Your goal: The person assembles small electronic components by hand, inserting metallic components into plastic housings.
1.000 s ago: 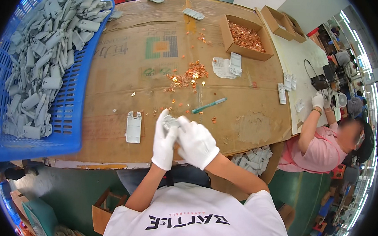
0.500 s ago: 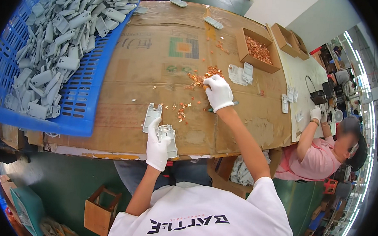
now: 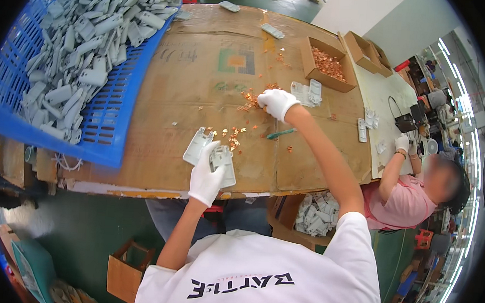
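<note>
The pale grey shell (image 3: 226,167) sits by the tabletop's (image 3: 166,119) near edge; it looks light, stiff and smooth, perhaps slippery to gloves, with its long sides likely the surest hold. The left hand (image 3: 204,180) has its fingers curled on it, the forearm angled in over that edge. The right hand (image 3: 279,104) reaches toward the middle, fingers bunched at thin copper pieces (image 3: 250,101); whether they pinch any, I cannot tell.

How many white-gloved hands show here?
4: the left hand on a pale casing, the right hand at the copper pieces, a co-worker's near hand at far right, and their other hand, partly hidden.
</note>
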{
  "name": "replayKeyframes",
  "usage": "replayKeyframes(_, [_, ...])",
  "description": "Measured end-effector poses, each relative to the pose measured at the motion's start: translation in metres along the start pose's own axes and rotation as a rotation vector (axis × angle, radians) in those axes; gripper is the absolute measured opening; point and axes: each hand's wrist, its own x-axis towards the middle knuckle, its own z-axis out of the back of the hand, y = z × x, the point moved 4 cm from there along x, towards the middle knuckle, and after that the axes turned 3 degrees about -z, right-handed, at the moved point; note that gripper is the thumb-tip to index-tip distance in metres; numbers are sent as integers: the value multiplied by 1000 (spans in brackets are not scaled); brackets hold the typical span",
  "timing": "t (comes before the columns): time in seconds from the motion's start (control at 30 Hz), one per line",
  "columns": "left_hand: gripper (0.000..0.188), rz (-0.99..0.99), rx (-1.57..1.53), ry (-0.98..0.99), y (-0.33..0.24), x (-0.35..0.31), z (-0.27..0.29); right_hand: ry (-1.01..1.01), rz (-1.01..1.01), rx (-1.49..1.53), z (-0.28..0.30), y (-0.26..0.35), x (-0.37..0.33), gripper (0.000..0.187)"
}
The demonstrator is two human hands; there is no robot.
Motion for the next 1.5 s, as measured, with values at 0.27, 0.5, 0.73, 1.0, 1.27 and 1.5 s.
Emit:
replayKeyframes(0.27, [53,-108,62,-71,-12,5,8,5,-45,-115,6,27,-1,12])
replayKeyframes(0.5, [47,-221,82,-77,-23,21,-14,-393,9,35,-5,11,-15,11])
replayKeyframes(0.73, [47,-266,207,-131,-17,25,-30,-685,-123,271,-17,17,-43,11])
replayKeyframes(1.0, [43,-211,285,-207,-58,39,-42,-880,33,806,18,95,-99,20])
replayKeyframes(1.27, [45,-302,466,-222,-40,23,-27,-809,-90,563,-27,129,-80,8])
replayKeyframes(1.5, [42,-400,350,43,-57,-8,-51,-711,-363,1273,-33,115,-147,33])
